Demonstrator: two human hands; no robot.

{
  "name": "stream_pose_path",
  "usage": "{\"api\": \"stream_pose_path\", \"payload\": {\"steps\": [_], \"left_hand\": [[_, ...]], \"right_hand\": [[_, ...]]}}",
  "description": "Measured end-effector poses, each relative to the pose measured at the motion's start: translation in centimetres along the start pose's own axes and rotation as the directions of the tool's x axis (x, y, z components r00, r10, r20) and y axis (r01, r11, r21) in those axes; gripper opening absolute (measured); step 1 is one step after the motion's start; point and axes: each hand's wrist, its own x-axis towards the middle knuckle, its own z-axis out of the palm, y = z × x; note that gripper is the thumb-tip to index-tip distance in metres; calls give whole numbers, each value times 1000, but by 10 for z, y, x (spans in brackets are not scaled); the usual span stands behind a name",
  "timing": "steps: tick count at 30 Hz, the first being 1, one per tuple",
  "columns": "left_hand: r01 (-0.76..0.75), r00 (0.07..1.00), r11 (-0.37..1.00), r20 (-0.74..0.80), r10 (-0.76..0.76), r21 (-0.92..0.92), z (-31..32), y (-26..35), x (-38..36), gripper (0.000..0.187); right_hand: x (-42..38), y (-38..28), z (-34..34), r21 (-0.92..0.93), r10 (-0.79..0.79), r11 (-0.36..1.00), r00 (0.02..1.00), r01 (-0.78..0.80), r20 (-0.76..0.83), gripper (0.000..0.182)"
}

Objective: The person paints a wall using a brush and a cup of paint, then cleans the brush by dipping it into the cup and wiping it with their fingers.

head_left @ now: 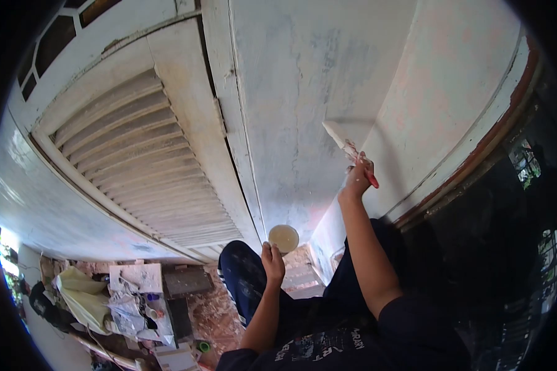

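Note:
My right hand (359, 176) is raised and shut on a paintbrush (348, 148) with a red handle; its pale bristles rest against the white wall (303, 93). Lower down, my left hand (272, 260) grips a small round container (283, 237) of pale paint, held near my knee. My dark trousers and dark printed shirt fill the lower middle of the view.
A louvred white shutter door (142, 173) stands to the left of the wall, hinged at a narrow frame. On the tiled floor at lower left lie crumpled cloths and papers (124, 303), a grey block and small pots. A dark opening lies at right.

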Motion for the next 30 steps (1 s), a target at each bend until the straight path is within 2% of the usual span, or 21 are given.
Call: {"api": "stream_pose_path", "payload": {"steps": [1, 3, 4, 6, 7, 9, 10, 12, 13, 15, 17, 19, 20, 22, 23, 25, 26, 27, 28, 29, 30], "left_hand": [[-15, 1000, 1000, 5, 15, 4, -1, 3, -1, 15], [45, 999, 998, 13, -45, 43, -2, 7, -1, 15], [59, 998, 998, 16, -59, 12, -2, 5, -1, 16], [64, 998, 998, 27, -64, 8, -3, -1, 2, 15], [77, 996, 997, 35, -77, 6, -3, -4, 0, 15], [56, 998, 998, 29, -57, 22, -2, -6, -2, 15], [34, 999, 999, 18, -35, 37, -1, -6, 0, 14], [46, 999, 999, 21, -46, 28, -5, -13, 3, 14], [69, 997, 997, 21, -70, 22, -6, -11, 2, 14], [81, 997, 997, 12, -81, 6, -3, 3, -1, 14], [106, 994, 994, 6, -106, 2, -2, 10, -2, 15], [-17, 1000, 997, -1, 17, 80, -1, 6, -1, 15], [-14, 1000, 999, -9, 15, 33, 1, 4, 0, 15], [43, 999, 998, 2, -43, 36, 1, 9, -2, 15], [83, 996, 996, 16, -84, 31, 1, 11, -2, 15], [79, 996, 996, 26, -80, 37, 0, 2, -1, 16], [73, 997, 996, 35, -75, 40, 0, -5, 1, 17], [63, 997, 997, 41, -64, 39, -2, -14, 0, 17], [-17, 1000, 998, 13, 16, 67, -4, -24, 0, 18], [-99, 995, 991, -13, 101, 93, -1, -27, 4, 18], [-37, 999, 996, 11, 36, 75, 0, -4, -1, 18]], "right_hand": [[4, 15, 1, 16, -2, 1000, 1000, 2, -3, 10], [11, 49, -3, -257, -351, 903, 936, 344, 18, 14], [11, 66, -13, -412, -356, 843, 933, 345, 53, 21], [0, 99, -29, -559, -255, 804, 967, 204, -14, 26], [-3, 121, -42, -680, -249, 715, 968, 161, -33, 30], [-15, 134, -57, -639, -148, 768, 982, 40, -116, 25], [-14, 133, -56, -631, -153, 775, 981, 45, -118, 25], [-13, 128, -54, -416, -87, 909, 983, 12, -161, 20], [-7, 120, -49, -417, -87, 909, 984, 14, -157, 20], [17, 100, -27, -104, -115, 989, 991, 108, -61, 16], [19, 30, 13, -33, -107, 994, 993, 105, -54, 14], [16, -32, 41, 102, -174, 980, 984, 171, 24, 13], [14, -51, 50, 90, -166, 982, 986, 163, 20, 13], [10, -71, 59, 152, -369, 924, 921, 350, 123, 22], [11, -62, 56, 150, -367, 925, 922, 349, 120, 22], [18, -21, 46, -80, -349, 930, 931, 358, 111, 33], [24, 18, 35, -259, -515, 826, 857, 501, 15, 42], [25, 48, 12, -427, -470, 776, 877, 465, 101, 44], [13, 70, -1, -305, -404, 862, 912, 404, 66, 35], [5, 95, -23, -463, -331, 828, 942, 317, 52, 27], [-7, 102, -37, -610, -243, 766, 970, 203, 19, 26]]}}
